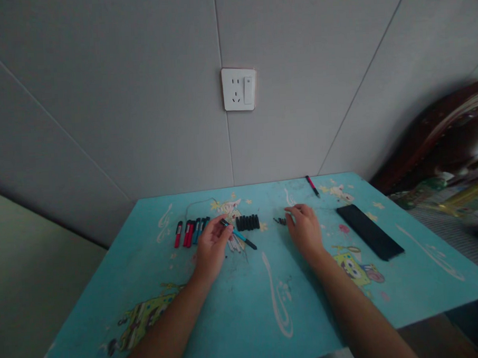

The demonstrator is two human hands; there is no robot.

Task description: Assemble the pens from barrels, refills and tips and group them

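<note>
My left hand (212, 244) is closed on a blue pen (240, 235) with black ends, which slants down to the right. Beneath that pen lie several thin white sticks (234, 244). My right hand (304, 226) is beside a few small black pieces (280, 221), its thumb and forefinger slightly apart and curved towards them. Between the two hands stands a row of several black cylindrical pieces (248, 222). Left of my left hand are several red pen parts (187, 234) and blue pen parts (200, 228) with dark ends, partly hidden by the hand.
A red and black pen (313, 186) lies near the table's back edge. At the right is a flat black case (368, 231). The blue table (245, 326) has cartoon prints and meets a grey wall (160, 98) with a white socket (239, 89).
</note>
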